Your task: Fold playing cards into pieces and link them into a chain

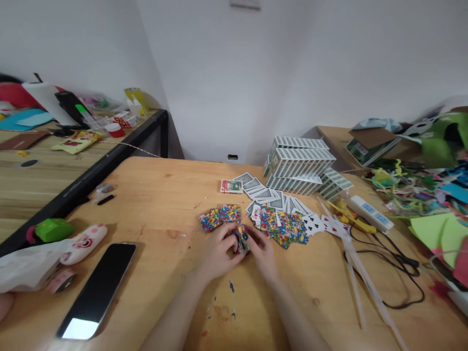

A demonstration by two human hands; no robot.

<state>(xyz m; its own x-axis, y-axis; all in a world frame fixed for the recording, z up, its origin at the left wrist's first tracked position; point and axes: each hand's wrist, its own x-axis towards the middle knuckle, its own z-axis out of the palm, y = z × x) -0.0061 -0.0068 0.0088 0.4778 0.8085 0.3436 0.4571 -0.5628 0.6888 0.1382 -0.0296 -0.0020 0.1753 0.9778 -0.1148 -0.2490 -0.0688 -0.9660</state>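
Observation:
Between both hands, low over the wooden table (164, 209), is a small stack of playing cards (242, 236) with colourful patterned edges or backs. My left hand (221, 248) curls its fingers around the stack from the left. From the right, my right hand (261, 248) grips the same stack. Just beyond my left hand lie spread colourful cards (221, 217). A wider spread of colourful cards (280, 224) lies beyond my right hand, with a few face-up cards (312, 224) at its right. Grey-backed cards (268, 195) fan out behind, beside a card box (231, 186).
Striped card cartons (302, 163) are piled at the back. A power strip (371, 213), yellow glue gun (347, 214), black cable (398, 265) and translucent glue sticks (360, 268) lie right. A smartphone (98, 290) and a white pouch (54, 253) lie left. Clutter covers both side tables.

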